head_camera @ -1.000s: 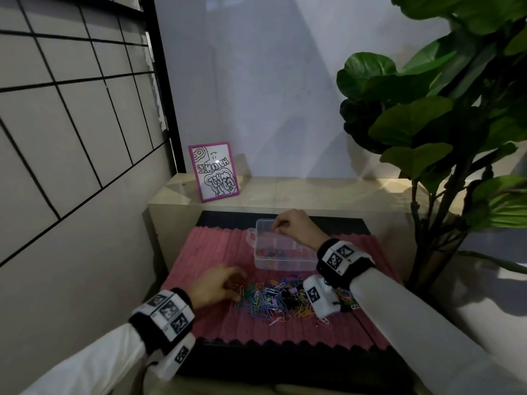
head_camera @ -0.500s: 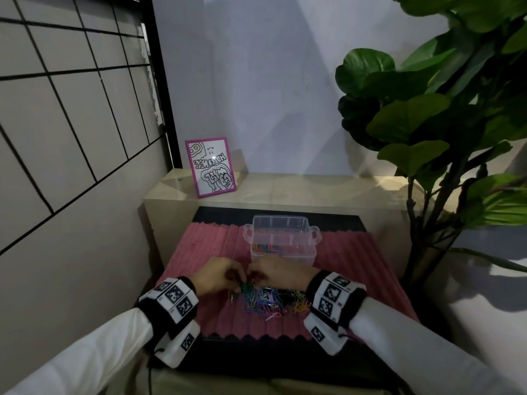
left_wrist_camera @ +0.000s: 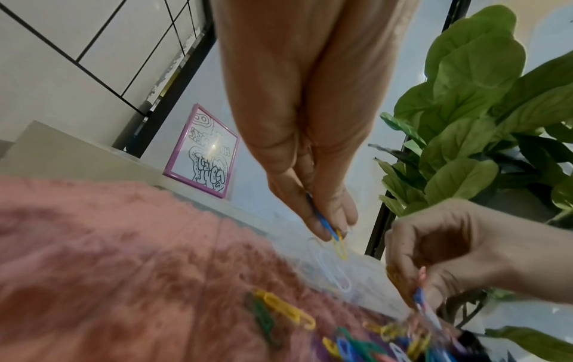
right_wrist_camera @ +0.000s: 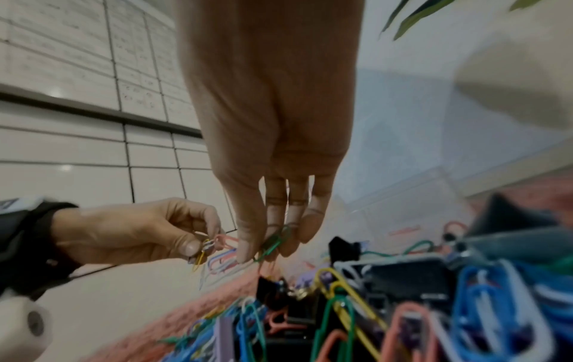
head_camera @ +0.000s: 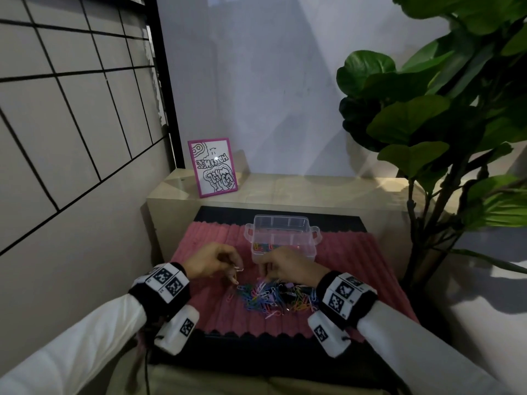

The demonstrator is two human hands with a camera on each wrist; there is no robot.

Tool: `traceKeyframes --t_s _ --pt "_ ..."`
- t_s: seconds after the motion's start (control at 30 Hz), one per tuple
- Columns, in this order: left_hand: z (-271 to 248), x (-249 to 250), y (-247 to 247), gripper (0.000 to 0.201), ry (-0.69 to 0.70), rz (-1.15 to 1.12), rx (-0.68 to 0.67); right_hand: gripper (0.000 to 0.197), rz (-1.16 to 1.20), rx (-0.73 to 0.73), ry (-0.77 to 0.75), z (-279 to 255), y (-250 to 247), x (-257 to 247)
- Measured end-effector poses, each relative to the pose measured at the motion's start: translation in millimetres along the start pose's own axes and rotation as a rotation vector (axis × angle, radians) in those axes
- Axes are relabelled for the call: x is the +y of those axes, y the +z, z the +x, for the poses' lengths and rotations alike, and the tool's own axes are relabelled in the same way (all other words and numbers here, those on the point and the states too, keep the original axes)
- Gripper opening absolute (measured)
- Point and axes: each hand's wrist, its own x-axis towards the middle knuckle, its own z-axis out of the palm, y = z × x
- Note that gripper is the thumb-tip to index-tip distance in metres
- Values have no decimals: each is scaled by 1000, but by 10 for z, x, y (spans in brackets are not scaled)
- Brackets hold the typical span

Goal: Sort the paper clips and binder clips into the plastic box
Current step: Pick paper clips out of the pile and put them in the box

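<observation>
A heap of coloured paper clips [head_camera: 273,296] with black binder clips [right_wrist_camera: 403,281] mixed in lies on the pink mat [head_camera: 216,315]. Behind it stands the clear plastic box [head_camera: 282,235], open, with some clips inside. My left hand [head_camera: 236,270] is raised just left of the heap and pinches a few paper clips [left_wrist_camera: 336,241], blue, yellow and white. My right hand [head_camera: 265,276] hovers over the heap's far edge and pinches a green paper clip [right_wrist_camera: 274,245] with others. The two hands are close together.
A pink-framed drawing [head_camera: 213,167] leans on the beige ledge [head_camera: 313,192] behind the mat. A large leafy plant [head_camera: 445,115] stands at the right. A tiled wall [head_camera: 71,124] runs along the left.
My right hand came back from the box to the heap and took hold of clips. My left hand lifted off the heap with clips pinched.
</observation>
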Motion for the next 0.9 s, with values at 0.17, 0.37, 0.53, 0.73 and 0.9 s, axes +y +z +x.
traceKeyframes --t_s 0.17,0.37,0.53,0.73,0.9 --pt "104 112 -149 26 41 -47 61 10 295 99 165 -134 -84 174" --pt "333 295 -193 26 77 -102 43 11 719 226 169 -368 -144 248" --pt "646 545 -222 22 124 -144 47 12 830 311 197 -490 -180 324" --pt "854 516 -146 19 104 -81 -30 9 854 397 188 -544 -261 390" --pt "813 240 -57 29 63 -76 -12 11 883 419 188 -496 -261 432"
